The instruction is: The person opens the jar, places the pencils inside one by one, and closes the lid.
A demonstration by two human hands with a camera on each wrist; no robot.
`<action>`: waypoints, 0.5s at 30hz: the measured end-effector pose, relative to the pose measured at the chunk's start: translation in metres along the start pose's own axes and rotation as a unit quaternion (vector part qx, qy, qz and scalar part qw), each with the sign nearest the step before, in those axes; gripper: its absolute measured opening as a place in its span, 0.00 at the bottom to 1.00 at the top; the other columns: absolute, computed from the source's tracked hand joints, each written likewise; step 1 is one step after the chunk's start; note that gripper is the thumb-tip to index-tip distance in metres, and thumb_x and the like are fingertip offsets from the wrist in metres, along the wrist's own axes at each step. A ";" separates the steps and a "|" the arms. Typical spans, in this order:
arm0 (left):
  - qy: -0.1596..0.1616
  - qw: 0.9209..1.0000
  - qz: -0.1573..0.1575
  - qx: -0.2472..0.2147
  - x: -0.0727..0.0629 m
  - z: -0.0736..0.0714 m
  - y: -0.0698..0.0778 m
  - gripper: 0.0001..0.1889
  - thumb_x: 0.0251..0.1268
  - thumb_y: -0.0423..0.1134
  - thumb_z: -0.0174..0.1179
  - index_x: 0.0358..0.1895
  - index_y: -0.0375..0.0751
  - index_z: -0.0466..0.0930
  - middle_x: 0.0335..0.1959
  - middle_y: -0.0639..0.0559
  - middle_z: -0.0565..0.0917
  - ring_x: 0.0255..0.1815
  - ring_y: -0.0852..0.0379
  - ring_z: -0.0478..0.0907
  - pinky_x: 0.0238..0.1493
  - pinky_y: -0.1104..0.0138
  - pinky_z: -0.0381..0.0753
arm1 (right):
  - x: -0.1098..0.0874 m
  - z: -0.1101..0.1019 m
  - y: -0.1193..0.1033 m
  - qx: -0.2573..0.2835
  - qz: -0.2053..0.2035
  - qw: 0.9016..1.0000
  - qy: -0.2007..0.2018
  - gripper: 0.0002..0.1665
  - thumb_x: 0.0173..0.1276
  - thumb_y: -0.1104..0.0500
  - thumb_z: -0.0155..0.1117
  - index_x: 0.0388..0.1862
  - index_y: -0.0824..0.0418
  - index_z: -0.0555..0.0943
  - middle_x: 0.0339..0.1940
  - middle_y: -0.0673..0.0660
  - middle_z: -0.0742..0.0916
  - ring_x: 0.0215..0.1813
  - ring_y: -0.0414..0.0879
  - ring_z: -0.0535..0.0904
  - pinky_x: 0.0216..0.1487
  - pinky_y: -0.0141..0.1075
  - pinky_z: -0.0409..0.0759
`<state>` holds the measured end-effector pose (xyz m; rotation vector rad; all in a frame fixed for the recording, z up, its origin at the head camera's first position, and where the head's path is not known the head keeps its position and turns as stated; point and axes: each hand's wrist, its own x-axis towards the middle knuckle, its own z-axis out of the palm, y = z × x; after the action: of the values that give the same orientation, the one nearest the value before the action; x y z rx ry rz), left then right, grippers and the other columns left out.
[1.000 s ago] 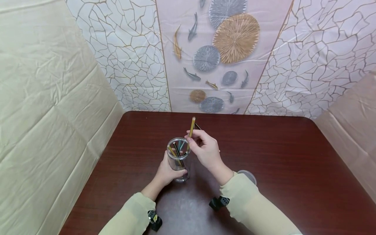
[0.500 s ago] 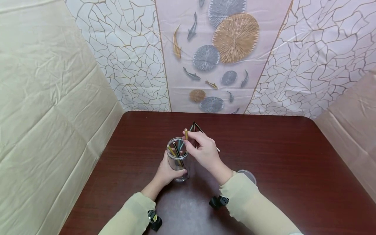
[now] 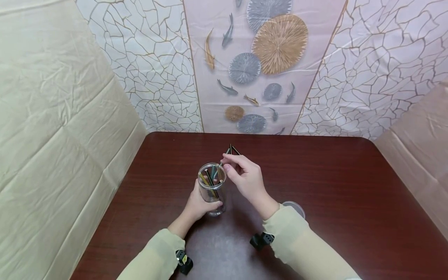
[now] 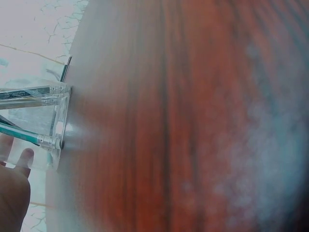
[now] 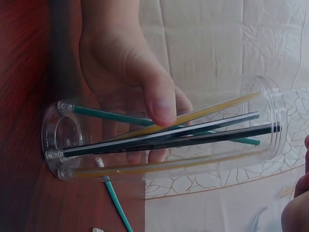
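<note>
My left hand [image 3: 196, 202] grips a clear jar [image 3: 213, 212], thumb across its near side and other fingers round the far side. In the right wrist view the jar holds several pencils, eraser ends down: a green pencil [image 5: 111, 115], dark pencils [image 5: 227, 133] and yellow pencils [image 5: 193, 164]. My right hand [image 3: 246, 181] hovers right beside the jar's open rim, thumb and forefinger close together, with no pencil showing between them. At the edge of the right wrist view, only part of my right hand [image 5: 298, 203] shows.
Several loose pencils [image 3: 235, 150] lie on the dark wood table [image 3: 332, 175] behind my right hand, partly hidden by it. A round clear lid [image 3: 295, 209] lies by my right sleeve. Patterned cloth [image 3: 245, 70] hangs beyond the table's far edge.
The yellow pencil in my right hand has gone down into the jar and left my fingers. My left hand and the jar have stayed in place.
</note>
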<state>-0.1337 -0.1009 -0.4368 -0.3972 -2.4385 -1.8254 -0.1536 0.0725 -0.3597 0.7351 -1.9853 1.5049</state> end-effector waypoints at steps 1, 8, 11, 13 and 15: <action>0.000 1.000 0.005 0.000 0.000 0.000 -0.001 0.43 0.34 0.28 0.75 0.58 0.31 0.59 0.52 0.37 0.76 0.55 0.44 0.72 0.59 0.55 0.66 | 0.000 -0.001 0.000 0.004 0.009 1.000 0.006 0.15 0.59 0.71 0.63 0.47 0.68 0.82 0.35 0.59 0.87 0.28 0.38 0.75 0.25 0.27 0.72; -0.008 1.000 0.011 -0.009 0.001 0.000 -0.003 0.43 0.35 0.27 0.74 0.58 0.31 0.58 0.51 0.35 0.78 0.53 0.45 0.73 0.58 0.60 0.68 | -0.002 -0.007 0.008 0.034 0.104 0.992 0.056 0.13 0.64 0.69 0.60 0.47 0.69 0.81 0.36 0.63 0.87 0.35 0.33 0.78 0.34 0.25 0.74; -0.011 1.000 0.003 -0.015 0.002 0.000 -0.004 0.43 0.35 0.26 0.74 0.58 0.31 0.58 0.52 0.33 0.77 0.53 0.44 0.73 0.58 0.61 0.67 | -0.003 -0.010 0.015 0.037 0.140 0.987 0.073 0.13 0.65 0.65 0.61 0.48 0.67 0.81 0.37 0.62 0.87 0.37 0.34 0.80 0.37 0.25 0.75; -0.013 1.000 0.001 -0.017 0.001 0.000 -0.004 0.43 0.35 0.26 0.74 0.59 0.31 0.58 0.52 0.33 0.77 0.53 0.45 0.73 0.58 0.62 0.67 | -0.004 -0.013 0.021 0.037 0.161 0.983 0.083 0.14 0.65 0.63 0.61 0.49 0.67 0.81 0.38 0.62 0.87 0.37 0.35 0.80 0.37 0.26 0.76; -0.014 1.000 0.001 -0.020 0.001 0.000 -0.004 0.43 0.35 0.26 0.74 0.59 0.31 0.57 0.52 0.34 0.77 0.53 0.45 0.73 0.57 0.64 0.67 | -0.006 -0.016 0.029 0.036 0.184 0.978 0.094 0.15 0.65 0.62 0.62 0.49 0.67 0.81 0.39 0.62 0.87 0.38 0.36 0.81 0.37 0.26 0.75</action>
<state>-0.1360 -0.1017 -0.4407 -0.4308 -2.4212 -1.8840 -0.1679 0.0947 -0.3796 0.2434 -2.0055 1.7904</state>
